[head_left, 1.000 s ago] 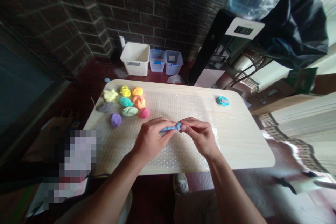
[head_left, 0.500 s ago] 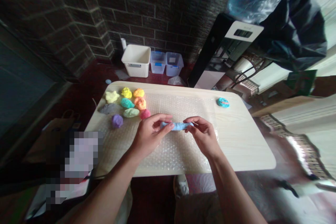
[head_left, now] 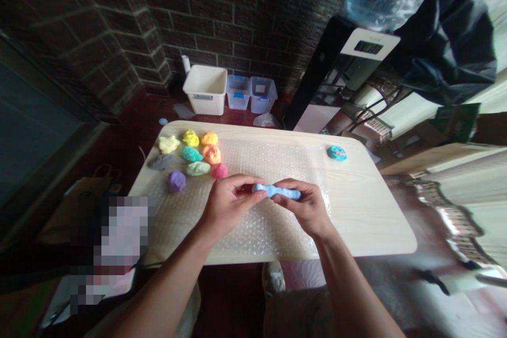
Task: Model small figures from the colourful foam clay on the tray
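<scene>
A light blue roll of modelling clay (head_left: pixel 277 191) is held level between both hands, above the bubble wrap (head_left: pixel 273 156). My left hand (head_left: pixel 232 198) pinches its left end between thumb and fingers. With thumb and fingers closed, my right hand (head_left: pixel 307 203) grips the roll from its middle to the right end. The roll looks uneven, narrower near the centre. Left of my hands lie several clay lumps, among them a pink one (head_left: pixel 219 170), a pale green one (head_left: pixel 198 168), an orange one (head_left: pixel 211 154) and a purple one (head_left: pixel 177 181).
A turquoise clay disc with an orange-pink stripe (head_left: pixel 338 153) lies on the right of the wooden table (head_left: pixel 368 206). Beyond the far edge stand a white basket (head_left: pixel 206 90), two clear plastic boxes (head_left: pixel 263 96) and a water dispenser (head_left: pixel 336 74).
My right hand has shifted its grip inward along the clay roll, from its right end toward the middle. The roll has moved slightly to the right.
</scene>
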### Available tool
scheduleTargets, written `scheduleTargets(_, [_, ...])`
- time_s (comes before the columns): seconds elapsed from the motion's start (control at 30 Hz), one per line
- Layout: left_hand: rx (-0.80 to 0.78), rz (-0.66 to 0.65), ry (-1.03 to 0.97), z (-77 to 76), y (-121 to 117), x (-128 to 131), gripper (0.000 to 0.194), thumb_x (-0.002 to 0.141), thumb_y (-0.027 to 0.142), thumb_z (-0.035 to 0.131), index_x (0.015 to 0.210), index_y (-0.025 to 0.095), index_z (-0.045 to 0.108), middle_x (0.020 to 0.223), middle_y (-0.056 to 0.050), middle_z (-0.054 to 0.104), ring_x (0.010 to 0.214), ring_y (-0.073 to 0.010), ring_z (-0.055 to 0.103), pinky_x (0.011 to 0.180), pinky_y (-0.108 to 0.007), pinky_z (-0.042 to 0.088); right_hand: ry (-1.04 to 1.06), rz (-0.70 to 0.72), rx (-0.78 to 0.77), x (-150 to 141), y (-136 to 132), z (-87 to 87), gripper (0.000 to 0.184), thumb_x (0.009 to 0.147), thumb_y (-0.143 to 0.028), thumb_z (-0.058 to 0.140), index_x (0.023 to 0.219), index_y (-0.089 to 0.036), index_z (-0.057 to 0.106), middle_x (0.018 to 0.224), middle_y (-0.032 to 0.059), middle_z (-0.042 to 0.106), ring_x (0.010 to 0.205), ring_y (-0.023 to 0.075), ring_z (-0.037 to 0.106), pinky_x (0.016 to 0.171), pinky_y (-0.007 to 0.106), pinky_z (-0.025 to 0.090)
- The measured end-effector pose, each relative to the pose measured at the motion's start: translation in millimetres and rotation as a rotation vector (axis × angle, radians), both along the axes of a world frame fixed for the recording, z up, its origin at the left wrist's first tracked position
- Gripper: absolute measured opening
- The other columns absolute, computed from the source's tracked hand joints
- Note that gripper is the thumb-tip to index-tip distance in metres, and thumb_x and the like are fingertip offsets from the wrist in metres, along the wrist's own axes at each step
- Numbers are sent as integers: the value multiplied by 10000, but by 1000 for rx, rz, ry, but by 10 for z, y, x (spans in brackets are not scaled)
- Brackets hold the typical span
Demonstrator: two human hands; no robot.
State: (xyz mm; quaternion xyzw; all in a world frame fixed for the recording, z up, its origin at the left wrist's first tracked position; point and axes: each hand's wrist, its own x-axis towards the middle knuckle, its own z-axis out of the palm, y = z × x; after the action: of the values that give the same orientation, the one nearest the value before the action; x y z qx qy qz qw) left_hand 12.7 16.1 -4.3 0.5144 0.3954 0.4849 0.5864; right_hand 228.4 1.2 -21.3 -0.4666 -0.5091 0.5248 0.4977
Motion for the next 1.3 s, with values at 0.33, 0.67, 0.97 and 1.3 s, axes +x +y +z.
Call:
scheduleTargets(0.33, [-61, -24, -38, -34, 20, 18, 295, 784, 358, 899, 981, 170, 786, 840, -78, 821, 737, -217, 790, 577, -264, 606, 17, -28, -30, -3, 3, -36, 261, 730, -329, 990, 940, -241, 864, 861, 36, 805, 704, 172, 661, 615, 293, 519])
scheduleTargets(0.67, [-69, 4, -14, 4, 21, 27, 318, 827, 370, 852, 1056, 177, 747, 945, -86, 806, 772, -207, 769, 593, -265, 595, -20, -41, -36, -44, 27, 33, 317, 699, -362, 1001, 936, -214, 851, 764, 9, 767, 612, 131, 603, 576, 269, 467])
scheduleTargets(0.97, [53, 596, -99, 9, 187, -254, 234, 950, 372, 598, 979, 177, 725, 931, -61, 752, 730, -149, 684, 602, -223, 540, -534, 52, 190, -59, -185, -85, 284, 840, -412, 867, 956, -158, 812, 755, 55, 789, 585, 150, 645, 534, 259, 466])
scheduleTargets(1.3, [103, 666, -166, 95, 63, -377, 213, 878, 380, 626, 879, 179, 699, 788, -38, 739, 613, -151, 660, 524, -219, 497, -787, -17, 425, 16, -431, -15, 308, 831, -285, 856, 1131, -241, 804, 1112, 120, 819, 1051, 331, 731, 963, 510, 557])
